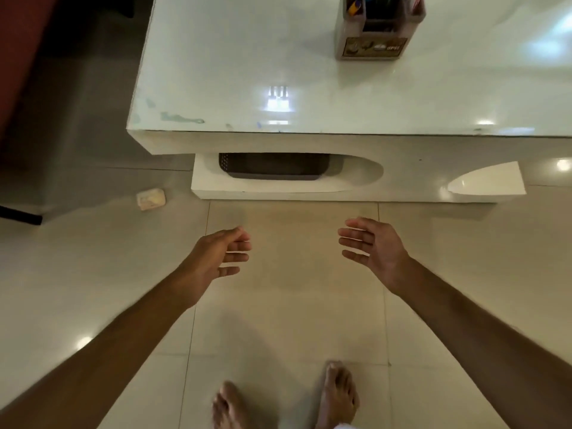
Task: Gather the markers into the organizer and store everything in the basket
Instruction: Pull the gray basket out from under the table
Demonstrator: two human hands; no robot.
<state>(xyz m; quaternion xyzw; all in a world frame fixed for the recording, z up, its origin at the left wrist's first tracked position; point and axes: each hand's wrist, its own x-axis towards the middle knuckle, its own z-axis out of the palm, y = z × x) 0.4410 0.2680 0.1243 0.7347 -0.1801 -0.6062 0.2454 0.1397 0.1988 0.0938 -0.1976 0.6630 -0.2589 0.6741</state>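
A grey-brown organizer [376,41] stands upright on the white table near the top of the view, with markers [376,6] poking out of its compartments. A dark woven basket [272,165] sits on the table's lower shelf, partly hidden under the tabletop. My left hand [218,253] and my right hand [376,247] hover over the floor in front of the shelf, palms facing each other, fingers apart, holding nothing.
The glossy white table [247,88] fills the upper view, its front edge above the shelf [356,178]. A small pale box [151,198] lies on the tiled floor at the left. My bare feet [284,400] stand at the bottom. Dark furniture lines the left side.
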